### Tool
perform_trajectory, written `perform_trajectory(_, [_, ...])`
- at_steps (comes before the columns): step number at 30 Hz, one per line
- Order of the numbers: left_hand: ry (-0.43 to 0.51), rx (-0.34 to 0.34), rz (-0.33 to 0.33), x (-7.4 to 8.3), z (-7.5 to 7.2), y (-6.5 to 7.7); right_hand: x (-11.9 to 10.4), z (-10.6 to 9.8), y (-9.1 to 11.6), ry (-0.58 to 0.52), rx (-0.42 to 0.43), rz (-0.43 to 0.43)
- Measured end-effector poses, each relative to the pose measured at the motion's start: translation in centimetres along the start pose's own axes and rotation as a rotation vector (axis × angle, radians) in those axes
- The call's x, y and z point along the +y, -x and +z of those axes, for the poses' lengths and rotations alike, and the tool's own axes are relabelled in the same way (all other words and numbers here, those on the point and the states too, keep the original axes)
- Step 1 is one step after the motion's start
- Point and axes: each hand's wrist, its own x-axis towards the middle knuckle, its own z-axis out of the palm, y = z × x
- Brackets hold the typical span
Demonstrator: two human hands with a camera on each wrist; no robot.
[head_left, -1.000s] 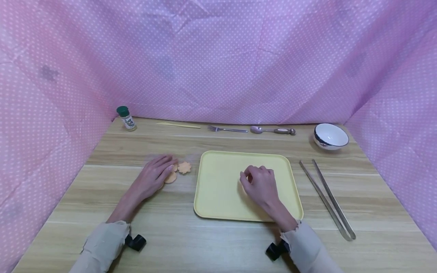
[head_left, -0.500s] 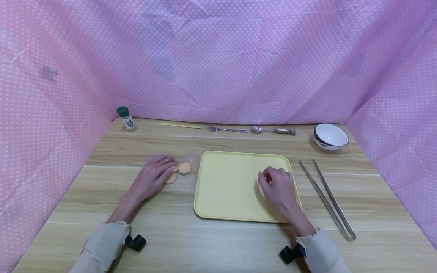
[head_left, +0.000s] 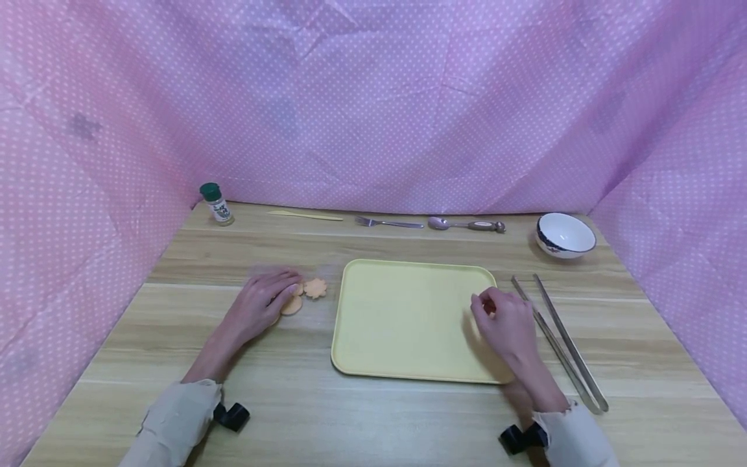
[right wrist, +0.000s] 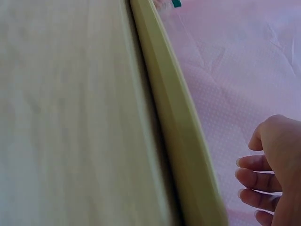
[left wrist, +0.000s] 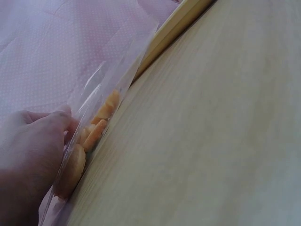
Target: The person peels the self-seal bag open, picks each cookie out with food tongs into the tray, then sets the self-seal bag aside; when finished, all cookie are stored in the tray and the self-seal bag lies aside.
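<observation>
Pink cloth [head_left: 373,104] with white dots walls off a pale wooden tabletop [head_left: 280,402], whose far edge carries a green-lidded bottle [head_left: 216,205], a fork [head_left: 397,224], a spoon [head_left: 483,226] and a bowl [head_left: 566,233]. On the person's left, a clear bag [left wrist: 108,80] of biscuits [head_left: 316,288] lies beside the yellow tray [head_left: 408,324], at least 1 piece flower-shaped and 1 rounder. The left hand [head_left: 265,298] rests on it, fingers together and fairly flat, thumb over the pieces; whether any film is pinched, I cannot tell. The right hand [head_left: 510,327] hangs loosely curled above the tray's right edge, near the tongs [head_left: 569,342], with nothing visible in its grasp.

Steadying the bag seems the work in hand. Light, spread pressure on the film would serve best, since thin biscuits probably snap if the thumb bears down. Gripping bare film beyond the pieces would be safer for any shift, and the right hand should keep clear of the tray's raised rim.
</observation>
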Motion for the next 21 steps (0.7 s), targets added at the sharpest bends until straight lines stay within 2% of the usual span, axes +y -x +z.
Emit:
perform_trajectory(9, [0.005,-0.001,0.006,0.0,0.1,0.1,2.1,-2.2,0.7,0.064,-0.005,0.055])
perform_trajectory(15, [0.007,0.01,0.007,-0.1,0.0,0.3,3.5,-3.5,1.2,0.074,-0.02,0.062])
perform_trajectory(21, [0.02,0.006,0.018,0.0,0.0,-0.1,4.8,-5.1,2.1,0.092,-0.02,0.09])
